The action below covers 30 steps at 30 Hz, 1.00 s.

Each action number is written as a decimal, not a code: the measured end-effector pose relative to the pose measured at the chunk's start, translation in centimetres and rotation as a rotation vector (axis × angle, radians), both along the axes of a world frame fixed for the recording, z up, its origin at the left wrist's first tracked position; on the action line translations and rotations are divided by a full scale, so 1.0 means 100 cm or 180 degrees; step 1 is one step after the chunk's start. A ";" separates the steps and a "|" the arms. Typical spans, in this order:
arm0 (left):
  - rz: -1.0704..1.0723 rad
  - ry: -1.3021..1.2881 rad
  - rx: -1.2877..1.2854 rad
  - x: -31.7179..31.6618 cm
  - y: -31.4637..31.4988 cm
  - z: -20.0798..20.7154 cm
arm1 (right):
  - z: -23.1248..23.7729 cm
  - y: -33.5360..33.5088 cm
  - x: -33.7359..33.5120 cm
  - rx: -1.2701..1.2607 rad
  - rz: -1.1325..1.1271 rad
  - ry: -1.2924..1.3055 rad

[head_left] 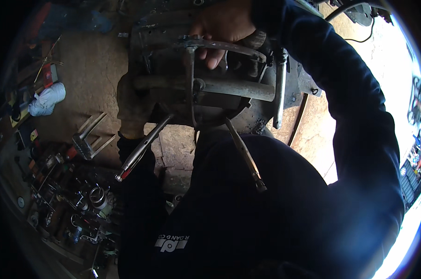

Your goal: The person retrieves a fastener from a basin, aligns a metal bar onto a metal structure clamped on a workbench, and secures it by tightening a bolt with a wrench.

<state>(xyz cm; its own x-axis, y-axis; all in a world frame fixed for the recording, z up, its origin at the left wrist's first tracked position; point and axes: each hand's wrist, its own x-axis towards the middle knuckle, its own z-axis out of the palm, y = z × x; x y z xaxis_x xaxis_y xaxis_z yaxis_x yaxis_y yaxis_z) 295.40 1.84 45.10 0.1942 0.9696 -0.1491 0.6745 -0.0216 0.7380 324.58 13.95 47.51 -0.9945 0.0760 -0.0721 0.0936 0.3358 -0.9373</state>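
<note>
In front of me is a dark metal assembly with a round pipe (238, 88) across it and a curved flat metal bar (229, 45) arched above. My right hand (226, 23) reaches over from the right, its fingers curled down behind the curved bar and closed on it. Two slim metal rods, a left one (143, 148) and a right one (245, 153), slant from the assembly toward me. My left hand (132, 129) is at the assembly's near left edge; only a patch by the cuff shows clearly, and its fingers are lost in shadow.
A small metal bracket (90, 136) lies on the floor to the left. Beyond it are a white cloth bundle (48, 98) and a cluttered heap of metal parts (87, 200). A light upright rod (280, 88) stands at the assembly's right side. A dark cable (366, 35) curves at the upper right.
</note>
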 end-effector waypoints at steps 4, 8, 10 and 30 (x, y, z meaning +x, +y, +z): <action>0.0284 -0.0169 0.0327 -0.010 -0.008 -0.013 | -0.005 -0.003 -0.026 -0.0318 0.0385 -0.0020; 0.0015 -0.0142 0.0364 -0.017 -0.009 -0.019 | -0.012 -0.002 -0.030 -0.0461 0.0454 -0.0046; 0.0056 -0.0087 0.0414 -0.023 -0.013 -0.026 | -0.016 0.002 -0.032 -0.0509 0.0472 -0.0035; 0.0443 0.0301 -0.0208 -0.061 -0.024 -0.068 | -0.035 0.003 -0.040 -0.0954 0.0720 0.0084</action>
